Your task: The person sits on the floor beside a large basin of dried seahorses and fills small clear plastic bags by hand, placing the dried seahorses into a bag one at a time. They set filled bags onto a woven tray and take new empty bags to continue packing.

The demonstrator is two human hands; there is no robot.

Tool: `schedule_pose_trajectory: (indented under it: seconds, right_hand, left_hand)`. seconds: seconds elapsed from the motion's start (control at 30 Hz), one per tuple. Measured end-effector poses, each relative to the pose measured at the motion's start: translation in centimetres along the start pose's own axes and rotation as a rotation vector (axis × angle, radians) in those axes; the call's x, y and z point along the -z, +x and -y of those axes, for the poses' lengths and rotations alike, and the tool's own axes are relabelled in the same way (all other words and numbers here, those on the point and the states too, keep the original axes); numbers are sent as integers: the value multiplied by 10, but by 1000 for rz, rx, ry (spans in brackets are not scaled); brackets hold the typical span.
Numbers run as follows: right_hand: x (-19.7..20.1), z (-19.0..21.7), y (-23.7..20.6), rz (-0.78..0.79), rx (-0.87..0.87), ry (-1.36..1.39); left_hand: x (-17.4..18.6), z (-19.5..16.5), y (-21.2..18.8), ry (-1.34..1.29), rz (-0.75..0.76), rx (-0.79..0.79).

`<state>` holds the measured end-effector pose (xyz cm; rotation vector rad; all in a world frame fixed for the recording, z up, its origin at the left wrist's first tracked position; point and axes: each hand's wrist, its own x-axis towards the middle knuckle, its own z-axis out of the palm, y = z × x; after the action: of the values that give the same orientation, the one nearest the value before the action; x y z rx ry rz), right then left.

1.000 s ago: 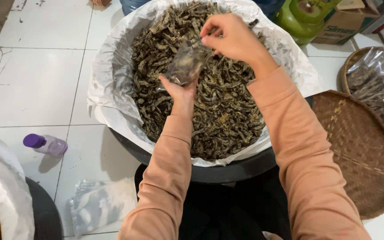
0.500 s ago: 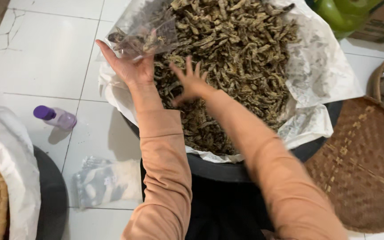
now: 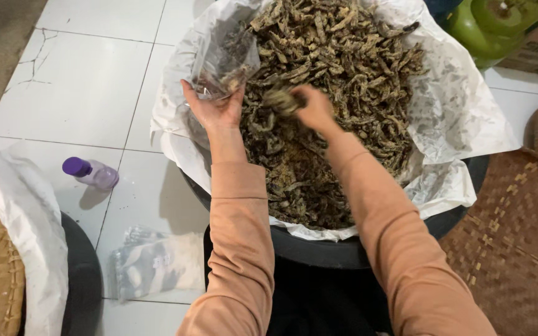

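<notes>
Your left hand (image 3: 214, 111) pinches a clear plastic bag (image 3: 224, 61) upright at the paper-lined basin's (image 3: 319, 252) left rim, mouth toward the heap so filling is easy. Your right hand (image 3: 311, 109) is closed on a clump of dried strips (image 3: 281, 99) just beside it, above the heap (image 3: 337, 81).
</notes>
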<state>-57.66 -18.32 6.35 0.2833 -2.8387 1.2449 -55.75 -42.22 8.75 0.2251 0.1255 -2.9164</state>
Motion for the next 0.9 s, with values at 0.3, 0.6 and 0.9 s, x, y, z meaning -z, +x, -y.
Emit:
schedule_pose_trajectory:
  seconds: [0.3,0.6,0.9]
  right_hand:
    - [70,-5,33,-739,72,-517]
    - [-73,81,15,639,179,-538]
    - [-83,76,29,816,109,-523]
  left_hand:
    - [-13,-2,-7,72,-46,-93]
    - [-4,5,3,47,-21,-83]
    - [3,21,11,6,-109,15]
